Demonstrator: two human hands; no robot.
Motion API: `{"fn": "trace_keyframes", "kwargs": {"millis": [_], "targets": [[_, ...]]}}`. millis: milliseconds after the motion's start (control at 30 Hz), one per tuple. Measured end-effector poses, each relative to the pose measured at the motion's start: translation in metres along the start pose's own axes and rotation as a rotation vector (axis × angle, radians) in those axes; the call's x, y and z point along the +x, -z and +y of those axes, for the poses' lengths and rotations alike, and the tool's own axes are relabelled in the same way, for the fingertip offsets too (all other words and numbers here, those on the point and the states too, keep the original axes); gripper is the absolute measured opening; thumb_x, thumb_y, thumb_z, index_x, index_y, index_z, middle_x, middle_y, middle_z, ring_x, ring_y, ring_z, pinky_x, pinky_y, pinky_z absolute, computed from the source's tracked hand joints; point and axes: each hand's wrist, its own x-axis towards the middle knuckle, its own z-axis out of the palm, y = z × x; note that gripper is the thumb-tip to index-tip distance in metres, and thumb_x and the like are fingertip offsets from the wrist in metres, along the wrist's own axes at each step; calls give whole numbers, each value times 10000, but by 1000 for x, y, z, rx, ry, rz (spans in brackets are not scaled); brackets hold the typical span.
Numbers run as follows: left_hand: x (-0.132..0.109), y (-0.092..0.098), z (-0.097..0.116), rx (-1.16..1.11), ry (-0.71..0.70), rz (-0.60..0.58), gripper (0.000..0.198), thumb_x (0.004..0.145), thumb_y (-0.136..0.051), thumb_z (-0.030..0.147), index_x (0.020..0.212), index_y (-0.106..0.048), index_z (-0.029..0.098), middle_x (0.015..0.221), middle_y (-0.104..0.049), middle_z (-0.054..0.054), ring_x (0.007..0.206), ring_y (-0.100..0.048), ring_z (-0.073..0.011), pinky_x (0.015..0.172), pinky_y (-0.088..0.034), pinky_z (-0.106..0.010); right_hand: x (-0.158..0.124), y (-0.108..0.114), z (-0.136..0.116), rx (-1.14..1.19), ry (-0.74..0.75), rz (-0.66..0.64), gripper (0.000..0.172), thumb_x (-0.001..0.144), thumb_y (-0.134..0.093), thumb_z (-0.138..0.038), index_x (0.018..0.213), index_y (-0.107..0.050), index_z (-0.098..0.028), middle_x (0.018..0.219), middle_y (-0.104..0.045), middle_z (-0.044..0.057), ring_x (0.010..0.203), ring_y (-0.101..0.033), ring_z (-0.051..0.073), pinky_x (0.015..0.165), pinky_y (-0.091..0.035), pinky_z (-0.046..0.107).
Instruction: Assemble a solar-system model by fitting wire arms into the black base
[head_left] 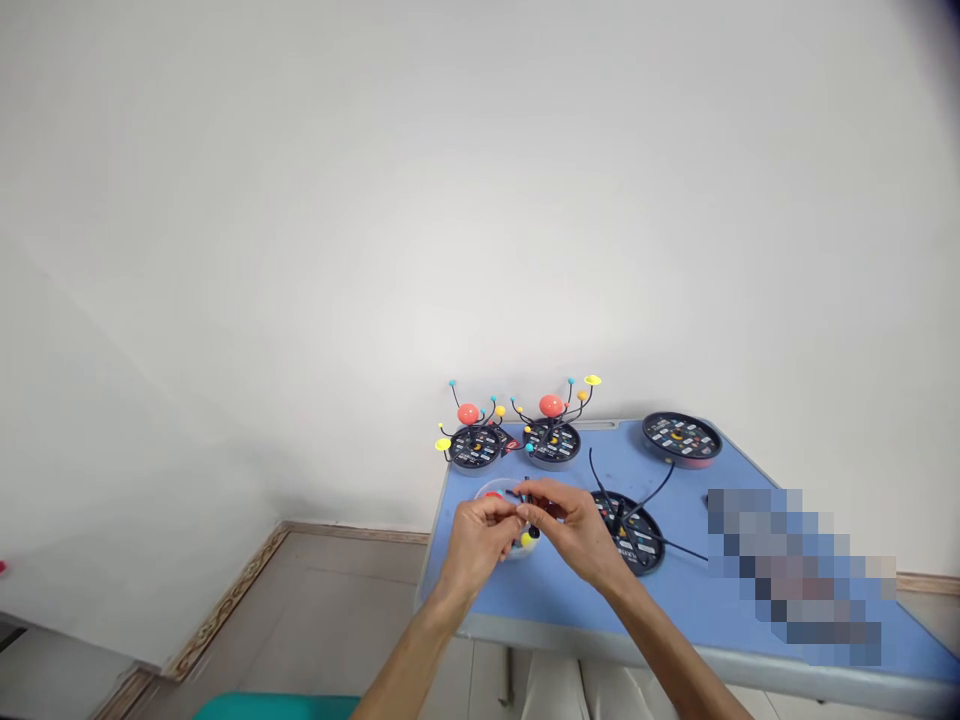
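1. Blue tabletop [679, 600] carried the work; both hands were over a clear round dish [495, 490] near its front edge, with the dish partly hidden by the fingers.
2. Left hand [477, 540] and right hand [574, 530] were closed in a pinch, gripping a thin black wire [517, 495]; fingers hid the exact hold.
3. Small yellow ball [528, 541] and small black ball [534, 532] sat at the fingertips; could not tell if they were held. Red ball [491, 495] showed in the dish.
4. Two assembled planet models [474, 445] [551, 440] stood at the back. Black base with loose wires [628, 535] lay just right of the right hand; bare black base [681, 435] lay further back.
5. Risks: a weak pinch could drop a ball and send it rolling off the nearby edge; a wide wrist movement could catch the loose wires; a careless reach could bend the models' thin arms.
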Motion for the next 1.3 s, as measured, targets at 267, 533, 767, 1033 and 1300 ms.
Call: {"fn": "trace_keyframes", "kwargs": {"millis": [267, 533, 767, 1033, 1300], "targets": [[-26, -3, -15, 171, -338, 237, 279, 873, -516, 420, 909, -654, 180, 708, -647, -30, 623, -591, -149, 598, -503, -279, -7, 1, -7, 272, -237, 116, 380, 741, -644, -556, 657, -624, -186, 486, -438, -41, 451, -353, 105, 448, -308, 253], [-41, -26, -52, 634, -879, 442, 296, 945, -475, 186, 1213, -599, 205, 1059, -705, -110, 985, -670, -202, 841, -571, -336, -15, -22, -13, 482, -339, 163, 424, 621, -747, -573, 630, -631, -165, 477, -440, -47, 427, -314, 79, 393, -250, 231], [-55, -14, -32, 280, -749, 512, 166, 879, -609, 180, 1002, -714, 220, 794, -697, -23, 650, -654, -120, 617, -552, -219, -13, 0, -21, 356, -272, 306, 415, 667, -719, -578, 665, -651, -168, 527, -496, -22, 436, -334, 83, 402, -240, 240], [-81, -4, -14, -394, -220, 450, 291, 752, -750, 393, 955, -733, 184, 645, -615, 1, 576, -566, -104, 580, -490, -217, -36, 40, -39, 635, -401, 19, 377, 646, -822, -390, 918, -639, -205, 564, -555, -34, 453, -344, 70, 423, -208, 203], [-89, -16, -9, -366, -130, 380, 382, 718, -768, 426, 994, -753, 162, 635, -627, -17, 595, -582, -125, 626, -511, -251, -60, 43, -35, 1030, -489, -46, 357, 547, -876, -328, 790, -749, -100, 632, -518, 23, 564, -408, 78, 481, -282, 198]]}}
